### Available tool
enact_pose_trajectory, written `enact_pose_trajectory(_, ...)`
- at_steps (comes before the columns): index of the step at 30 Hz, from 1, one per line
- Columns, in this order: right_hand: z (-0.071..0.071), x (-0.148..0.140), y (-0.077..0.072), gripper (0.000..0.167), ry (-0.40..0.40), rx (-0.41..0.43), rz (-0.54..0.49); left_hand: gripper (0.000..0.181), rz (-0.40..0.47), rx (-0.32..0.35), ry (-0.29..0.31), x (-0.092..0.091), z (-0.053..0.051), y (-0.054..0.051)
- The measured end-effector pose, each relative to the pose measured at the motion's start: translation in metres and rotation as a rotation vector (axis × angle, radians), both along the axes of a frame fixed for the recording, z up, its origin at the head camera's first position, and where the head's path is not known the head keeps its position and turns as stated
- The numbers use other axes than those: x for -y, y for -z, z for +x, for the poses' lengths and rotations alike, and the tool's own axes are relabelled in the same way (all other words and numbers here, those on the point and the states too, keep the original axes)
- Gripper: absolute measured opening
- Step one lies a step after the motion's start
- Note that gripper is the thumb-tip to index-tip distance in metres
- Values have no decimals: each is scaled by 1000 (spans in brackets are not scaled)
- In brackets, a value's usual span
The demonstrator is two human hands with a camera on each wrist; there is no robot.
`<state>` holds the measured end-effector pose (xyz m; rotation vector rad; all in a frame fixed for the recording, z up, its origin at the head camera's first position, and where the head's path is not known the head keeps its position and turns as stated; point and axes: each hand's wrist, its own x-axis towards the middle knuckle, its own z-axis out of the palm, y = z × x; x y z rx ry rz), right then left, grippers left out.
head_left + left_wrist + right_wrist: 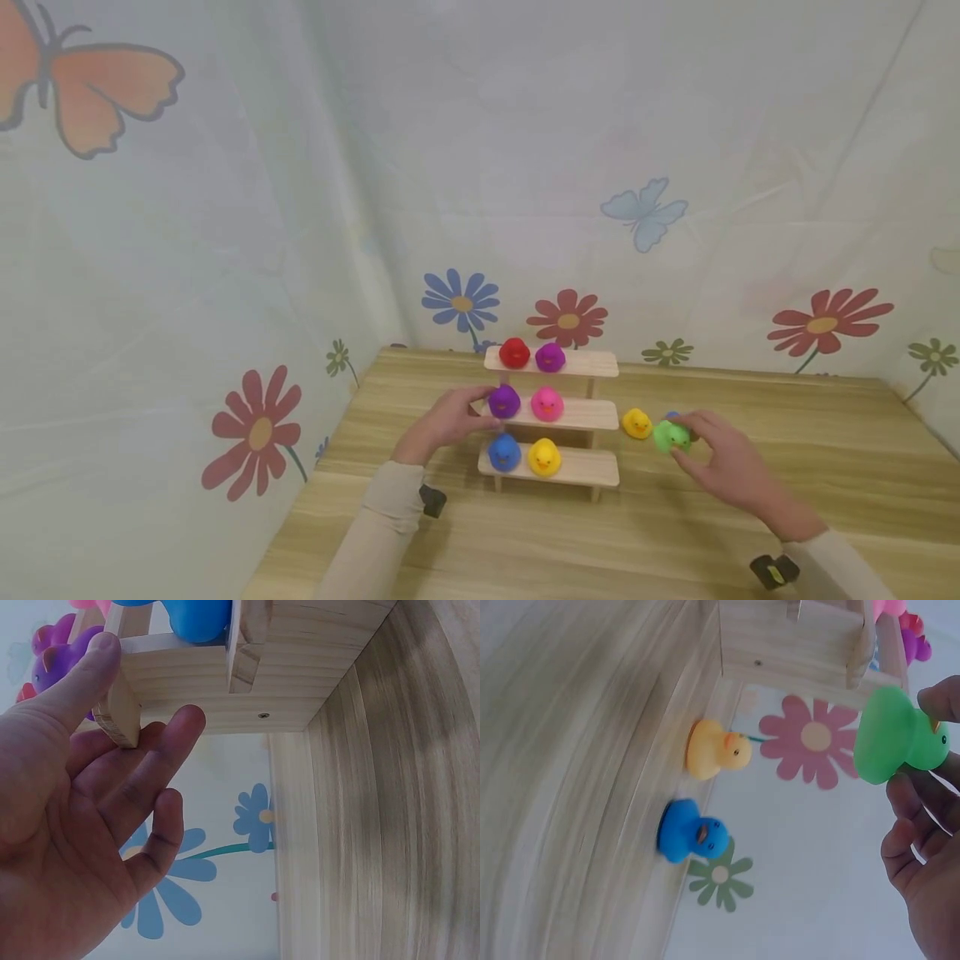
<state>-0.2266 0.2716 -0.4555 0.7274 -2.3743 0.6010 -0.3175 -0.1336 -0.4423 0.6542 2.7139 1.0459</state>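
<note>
Pinching the green duck (669, 434) between thumb and fingers of the right hand (727, 462), holding it above the table (525, 542), rightward of the wooden stand (585, 469). Gripping the middle shelf (591, 414) at its left end with the left hand (448, 417), well apart from this duck.
</note>
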Motion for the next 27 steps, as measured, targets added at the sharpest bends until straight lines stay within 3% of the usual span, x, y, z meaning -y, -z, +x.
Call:
enact_pose_trajectory(8, -2, -21, 5, 39, 85, 68, 8, 67, 8, -4, 11, -1, -1, 2)
enact_pose_trajectory(16, -7, -37, 7, 37, 144, 68, -8, 67, 10, 4, -1, -2, -2, 3)
enact_pose_trajectory(27, -15, -57, 15, 38, 159, 37, -21, 66, 4, 4, -7, 0, -2, 3)
